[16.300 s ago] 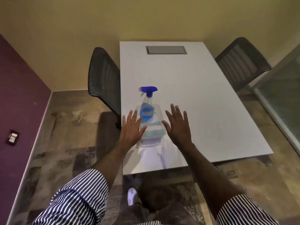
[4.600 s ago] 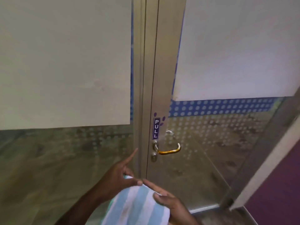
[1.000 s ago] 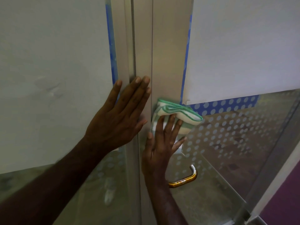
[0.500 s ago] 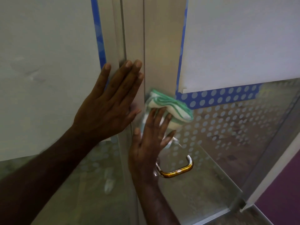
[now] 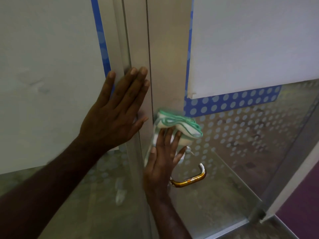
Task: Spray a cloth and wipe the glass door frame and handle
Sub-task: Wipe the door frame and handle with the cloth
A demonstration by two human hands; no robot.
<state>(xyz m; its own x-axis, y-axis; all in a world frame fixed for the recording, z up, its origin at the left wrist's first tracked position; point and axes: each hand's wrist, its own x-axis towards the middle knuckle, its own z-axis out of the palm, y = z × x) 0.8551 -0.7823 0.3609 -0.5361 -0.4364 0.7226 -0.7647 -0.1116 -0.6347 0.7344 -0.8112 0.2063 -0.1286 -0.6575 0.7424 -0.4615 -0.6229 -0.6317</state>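
The metal door frame (image 5: pixel 168 57) runs vertically through the middle of the view. My right hand (image 5: pixel 162 163) presses a folded white cloth with green edging (image 5: pixel 179 125) flat against the frame, just above the curved brass handle (image 5: pixel 191 179). My left hand (image 5: pixel 115 112) lies flat and open on the neighbouring frame post and frosted panel, fingers spread upward, holding nothing. The base of the handle is hidden behind my right hand.
Frosted white film covers the upper glass on both sides, edged by a blue dotted band (image 5: pixel 233 102). The lower glass (image 5: pixel 241 144) has a dot pattern. A purple wall (image 5: pixel 303 204) stands at the bottom right beside the door's edge.
Over the last second my right hand has kept the cloth pressed on the frame just above the handle. My left hand has stayed flat on the post.
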